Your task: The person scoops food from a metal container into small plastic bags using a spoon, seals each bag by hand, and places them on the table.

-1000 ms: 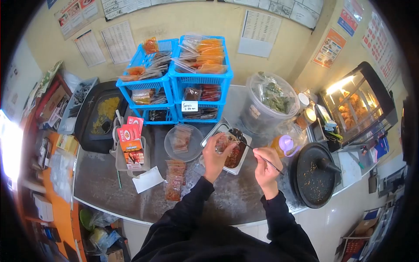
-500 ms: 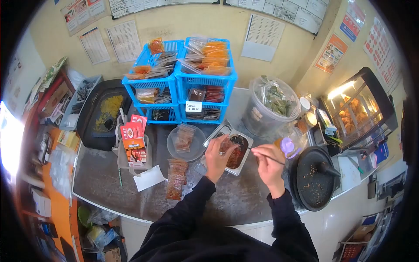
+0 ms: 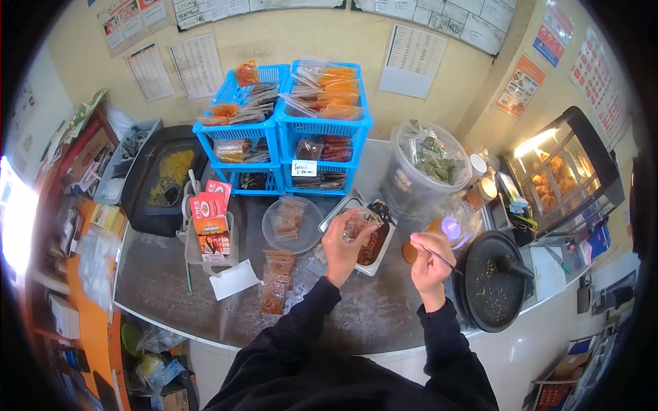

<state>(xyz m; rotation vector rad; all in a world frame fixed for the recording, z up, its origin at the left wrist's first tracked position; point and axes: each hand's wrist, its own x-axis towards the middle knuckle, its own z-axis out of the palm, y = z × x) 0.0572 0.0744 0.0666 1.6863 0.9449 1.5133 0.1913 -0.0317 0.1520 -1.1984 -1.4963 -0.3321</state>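
Observation:
Above the left side of a metal tray (image 3: pixel 386 248) of reddish-brown food, my left hand (image 3: pixel 340 246) holds a small clear plastic bag (image 3: pixel 354 225) with its mouth spread. My right hand (image 3: pixel 430 264) grips the long thin handle of a dark spoon (image 3: pixel 419 241). The spoon's bowl is raised near the bag's opening, over the tray's far part; its contents are too small to tell. Left of my left hand, a round clear plate (image 3: pixel 271 231) bears filled bags. Several flat bags of reddish food (image 3: pixel 276 281) lie below that plate.
Blue stacked baskets (image 3: pixel 324 125) of packets stand behind. A clear bucket (image 3: pixel 416 179) of leafy bags is at the back right, a stone mortar (image 3: pixel 490 294) at the right. On the left are a leaflet holder (image 3: pixel 211 253), white paper (image 3: pixel 234 279) and a black tray (image 3: pixel 137 212).
The spoon, lowered into the tray half a second ago, is raised to the bag's opening. My right hand has moved slightly right and down. The view has shifted slightly since the earliest frame.

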